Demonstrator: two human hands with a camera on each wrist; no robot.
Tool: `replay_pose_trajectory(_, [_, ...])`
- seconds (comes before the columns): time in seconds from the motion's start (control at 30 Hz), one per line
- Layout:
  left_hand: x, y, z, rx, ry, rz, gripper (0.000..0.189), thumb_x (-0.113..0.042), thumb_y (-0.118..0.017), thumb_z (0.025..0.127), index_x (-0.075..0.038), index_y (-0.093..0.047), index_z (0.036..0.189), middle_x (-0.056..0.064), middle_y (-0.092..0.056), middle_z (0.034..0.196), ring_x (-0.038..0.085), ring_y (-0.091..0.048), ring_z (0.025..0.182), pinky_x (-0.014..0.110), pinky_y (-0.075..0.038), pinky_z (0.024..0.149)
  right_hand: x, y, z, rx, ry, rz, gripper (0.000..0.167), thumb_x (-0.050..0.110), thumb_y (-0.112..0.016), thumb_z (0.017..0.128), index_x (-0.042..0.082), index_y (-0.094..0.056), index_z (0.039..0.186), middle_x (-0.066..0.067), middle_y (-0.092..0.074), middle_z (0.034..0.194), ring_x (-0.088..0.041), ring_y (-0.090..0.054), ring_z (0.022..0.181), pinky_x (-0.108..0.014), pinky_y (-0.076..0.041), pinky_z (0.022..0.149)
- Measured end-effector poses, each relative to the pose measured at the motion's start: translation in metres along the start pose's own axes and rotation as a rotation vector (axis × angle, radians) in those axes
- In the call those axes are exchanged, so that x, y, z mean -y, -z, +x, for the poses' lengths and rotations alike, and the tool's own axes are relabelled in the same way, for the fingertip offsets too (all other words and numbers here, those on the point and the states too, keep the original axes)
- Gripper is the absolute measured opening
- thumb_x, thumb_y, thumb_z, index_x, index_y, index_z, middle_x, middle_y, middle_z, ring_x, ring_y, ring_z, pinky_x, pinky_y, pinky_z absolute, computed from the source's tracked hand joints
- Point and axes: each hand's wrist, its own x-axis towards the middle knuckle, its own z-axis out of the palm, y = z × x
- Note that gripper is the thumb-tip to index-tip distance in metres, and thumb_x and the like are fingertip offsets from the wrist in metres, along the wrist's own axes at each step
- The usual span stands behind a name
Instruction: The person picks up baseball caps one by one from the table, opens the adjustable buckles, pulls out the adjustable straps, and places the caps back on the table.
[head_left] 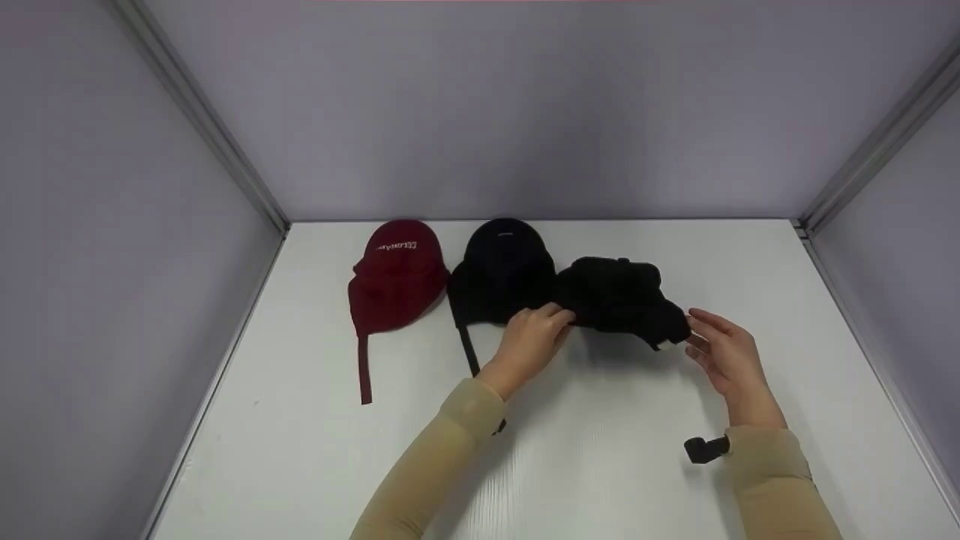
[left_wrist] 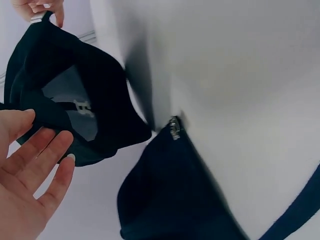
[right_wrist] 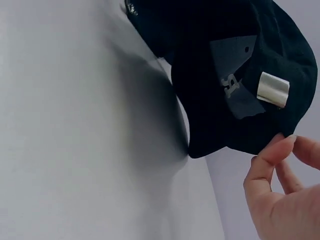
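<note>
A black baseball cap point(head_left: 611, 296) is held between both hands at the right end of a row of caps. My left hand point(head_left: 531, 343) pinches its near left edge between thumb and fingers. At its right edge, my right hand point(head_left: 729, 360) pinches the fabric with thumb and fingertips, close to a white label point(right_wrist: 273, 90) inside. In the wrist views the cap's hollow underside faces the camera, with a grey lining patch point(right_wrist: 235, 75) showing. Directly left of it lies a dark navy cap point(head_left: 504, 262), its strap trailing toward the near side under my left forearm.
A red cap point(head_left: 401, 289) with white lettering lies at the left of the row, its strap point(head_left: 364, 371) stretched out toward me. All rest on a white table point(head_left: 300, 450), with grey panels point(head_left: 487, 112) at the back and both sides.
</note>
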Motion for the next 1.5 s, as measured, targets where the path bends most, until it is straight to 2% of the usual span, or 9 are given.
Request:
replay_pose_trajectory(0.43, [-0.001,-0.032,0.001,0.072,-0.088,0.174,0.010,-0.020,-0.069,0.092,-0.019,-0.076,0.100,-0.003,-0.068,0.091,0.011,-0.065,0.072,0.030,-0.051,0.064,-0.004,0.011,0.004,-0.026,-0.005,-0.015,0.011,0.012,-0.066,0.095,0.018,-0.072,0.102,0.004,-0.064,0.109,-0.015,-0.063,0.100,-0.028,-0.052,0.086])
replay_pose_trajectory(0.6, [-0.003,-0.042,0.000,0.138,-0.083,0.209,0.011,-0.020,-0.068,0.094,-0.019,-0.075,0.102,-0.001,-0.068,0.094,0.013,-0.065,0.072,0.029,-0.051,0.063,-0.007,0.012,0.006,-0.019,0.000,0.004,0.014,0.008,-0.063,0.096,0.017,-0.070,0.103,0.002,-0.057,0.116,-0.018,-0.061,0.110,-0.033,-0.043,0.100])
replay_pose_trajectory(0.77, [-0.004,-0.051,-0.002,0.237,-0.090,0.266,0.016,-0.012,-0.065,0.094,-0.019,-0.072,0.106,-0.001,-0.069,0.097,0.015,-0.066,0.074,0.031,-0.054,0.066,-0.012,0.010,0.008,-0.010,-0.011,-0.048,0.034,0.008,-0.060,0.098,0.006,-0.055,0.132,-0.010,-0.042,0.137,-0.017,-0.059,0.111,-0.034,-0.035,0.106])
replay_pose_trajectory(0.87, [-0.002,-0.054,-0.006,0.308,-0.092,0.283,0.021,-0.006,-0.064,0.093,-0.018,-0.072,0.108,-0.001,-0.070,0.099,0.014,-0.067,0.078,0.032,-0.055,0.070,-0.017,0.006,0.007,0.009,-0.003,-0.175,0.056,0.011,-0.057,0.100,-0.001,-0.033,0.149,-0.019,-0.028,0.151,-0.012,-0.058,0.111,-0.034,-0.036,0.106])
replay_pose_trajectory(0.93, [-0.002,-0.056,-0.010,0.360,-0.092,0.272,0.023,-0.005,-0.064,0.093,-0.018,-0.072,0.110,-0.001,-0.070,0.101,0.013,-0.068,0.081,0.031,-0.055,0.072,-0.021,0.003,0.006,0.023,0.015,-0.290,0.060,0.013,-0.054,0.102,-0.004,-0.027,0.151,-0.021,-0.024,0.155,-0.014,-0.056,0.116,-0.034,-0.038,0.105])
replay_pose_trajectory(1.1, [-0.005,-0.054,-0.022,0.419,-0.104,0.231,0.020,-0.012,-0.062,0.096,-0.018,-0.073,0.112,-0.001,-0.069,0.103,0.014,-0.068,0.089,0.031,-0.054,0.079,-0.026,-0.007,-0.002,0.033,0.131,-0.628,0.053,0.020,-0.053,0.102,-0.005,-0.037,0.147,-0.023,-0.035,0.150,-0.032,-0.049,0.128,-0.030,-0.047,0.096])
replay_pose_trajectory(1.27, [-0.014,-0.048,-0.033,0.374,-0.130,0.197,0.017,-0.023,-0.062,0.097,-0.017,-0.073,0.108,0.000,-0.067,0.102,0.016,-0.066,0.091,0.031,-0.052,0.080,-0.031,-0.020,-0.009,0.001,0.383,-0.960,0.044,0.019,-0.059,0.100,-0.001,-0.051,0.138,-0.025,-0.048,0.136,-0.040,-0.057,0.115,-0.038,-0.052,0.085])
replay_pose_trajectory(1.37, [-0.021,-0.044,-0.040,0.348,-0.146,0.175,0.018,-0.028,-0.063,0.096,-0.016,-0.072,0.106,-0.001,-0.066,0.102,0.016,-0.065,0.092,0.030,-0.051,0.079,-0.035,-0.031,-0.012,-0.018,0.552,-1.071,0.039,0.011,-0.064,0.096,0.000,-0.056,0.133,-0.026,-0.050,0.125,-0.040,-0.060,0.105,-0.045,-0.052,0.081])
replay_pose_trajectory(1.5, [-0.027,-0.042,-0.047,0.341,-0.159,0.152,0.019,-0.031,-0.064,0.096,-0.016,-0.072,0.105,-0.001,-0.066,0.104,0.016,-0.064,0.096,0.030,-0.051,0.080,-0.038,-0.045,-0.015,-0.032,0.696,-1.158,0.039,0.007,-0.068,0.092,0.005,-0.060,0.130,-0.021,-0.051,0.120,-0.032,-0.059,0.097,-0.044,-0.050,0.071])
